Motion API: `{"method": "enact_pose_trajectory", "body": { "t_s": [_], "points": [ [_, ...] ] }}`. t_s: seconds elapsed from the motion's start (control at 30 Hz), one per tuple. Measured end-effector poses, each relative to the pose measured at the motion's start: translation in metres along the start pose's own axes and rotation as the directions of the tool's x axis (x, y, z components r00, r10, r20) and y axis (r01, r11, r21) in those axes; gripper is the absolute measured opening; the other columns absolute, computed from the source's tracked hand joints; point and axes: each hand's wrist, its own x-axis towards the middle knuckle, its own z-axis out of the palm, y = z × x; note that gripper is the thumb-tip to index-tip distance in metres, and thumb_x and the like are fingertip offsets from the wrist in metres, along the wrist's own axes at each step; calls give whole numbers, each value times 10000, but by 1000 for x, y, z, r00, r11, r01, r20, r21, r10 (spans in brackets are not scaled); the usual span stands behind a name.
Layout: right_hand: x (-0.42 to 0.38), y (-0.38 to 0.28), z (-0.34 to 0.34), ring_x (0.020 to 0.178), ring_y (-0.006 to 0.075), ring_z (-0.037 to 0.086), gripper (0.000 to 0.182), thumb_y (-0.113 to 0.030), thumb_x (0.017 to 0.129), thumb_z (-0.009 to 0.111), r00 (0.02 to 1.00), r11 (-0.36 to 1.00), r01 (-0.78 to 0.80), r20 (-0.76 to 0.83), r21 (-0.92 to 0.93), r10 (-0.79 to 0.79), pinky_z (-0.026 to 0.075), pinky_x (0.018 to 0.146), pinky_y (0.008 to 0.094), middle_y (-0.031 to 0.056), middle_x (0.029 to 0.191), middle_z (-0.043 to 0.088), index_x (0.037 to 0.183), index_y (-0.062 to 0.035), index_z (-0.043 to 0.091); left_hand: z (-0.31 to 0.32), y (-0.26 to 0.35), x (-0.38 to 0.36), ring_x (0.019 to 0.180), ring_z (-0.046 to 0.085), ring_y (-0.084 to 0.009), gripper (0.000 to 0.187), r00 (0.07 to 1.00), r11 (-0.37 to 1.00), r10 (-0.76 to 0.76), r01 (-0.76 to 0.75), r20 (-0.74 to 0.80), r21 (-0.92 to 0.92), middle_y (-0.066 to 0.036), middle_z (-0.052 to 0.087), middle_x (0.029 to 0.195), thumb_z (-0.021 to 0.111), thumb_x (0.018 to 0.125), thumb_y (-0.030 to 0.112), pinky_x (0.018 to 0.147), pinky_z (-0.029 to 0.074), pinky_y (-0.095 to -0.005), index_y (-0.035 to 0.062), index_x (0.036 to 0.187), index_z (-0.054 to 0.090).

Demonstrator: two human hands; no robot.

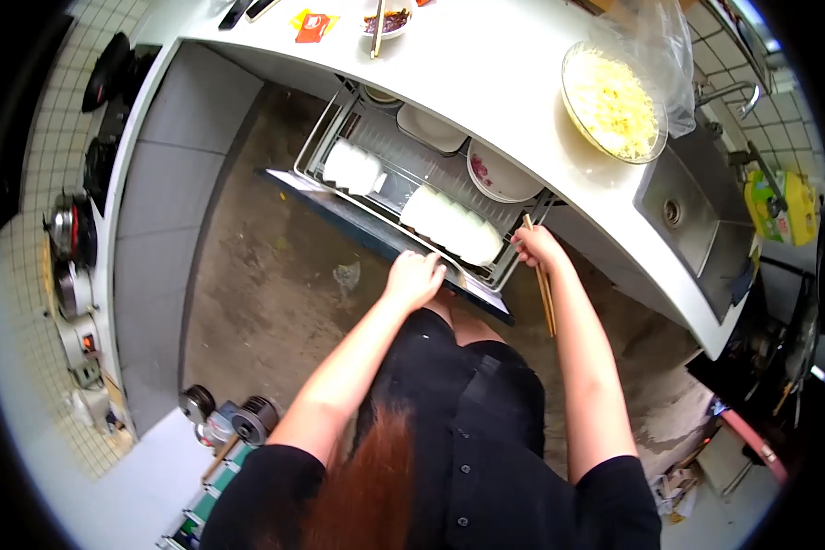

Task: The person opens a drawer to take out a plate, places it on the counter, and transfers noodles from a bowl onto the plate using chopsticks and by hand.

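While your right hand [536, 246] grips the chopsticks [542, 284], their long axis runs near to far, the lower ends pointing down toward you and the tops poking just above your fingers [522, 240]. They are thin, pale wooden sticks, held together as a pair at the right end of the drawer [385, 229]. Your right arm reaches straight forward, fingers closed around the sticks. Your left hand [414, 278] rests palm down on the drawer's near edge, fingers curled over it, empty. White bowls [454, 225] stand in the drawer between your hands, under the bench [513, 101].
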Motion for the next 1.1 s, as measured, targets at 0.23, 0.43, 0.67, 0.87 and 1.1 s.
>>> {"method": "enact_pose_trajectory", "body": {
  "t_s": [0.23,0.43,0.67,0.87,1.1],
  "points": [
    [91,8,3,404,98,479,355,-388,846,485,990,966,-82,-91,244,107,296,325,210,34,576,533,739,-51,500,2,-3,-9,842,594,-269,293,996,995,35,-42,-78,-90,-146,635,832,477,845,217,867,398,-383,-10,996,584],
    [139,16,2,376,94,441,394,-435,836,523,968,909,-95,-174,406,179,257,297,216,31,549,511,699,-68,480,0,-2,-6,948,571,-253,344,999,988,-44,48,28,-147,-141,627,942,454,869,259,950,349,-395,-3,1064,562],
    [167,31,-2,388,89,428,277,-264,847,531,971,907,-76,-178,414,162,258,301,210,20,544,492,649,-76,484,-20,-5,-16,1022,532,-290,311,999,903,-51,53,15,-427,-149,592,1051,438,882,198,925,377,-368,9,1108,536],
    [132,11,-4,416,90,449,215,-181,838,519,972,847,-32,-182,531,150,235,307,206,39,577,503,678,-42,489,-47,-14,-36,989,566,-246,334,980,762,-190,190,67,-619,-132,620,1003,372,918,222,873,409,-316,-14,1083,542],
    [108,8,-24,389,83,373,191,-171,850,479,994,747,39,-100,663,36,195,319,203,50,578,507,719,-35,508,-50,-28,-8,770,586,-168,318,977,671,-202,192,73,-716,-106,618,803,370,931,206,742,452,-278,-39,989,563]
  ]
}}
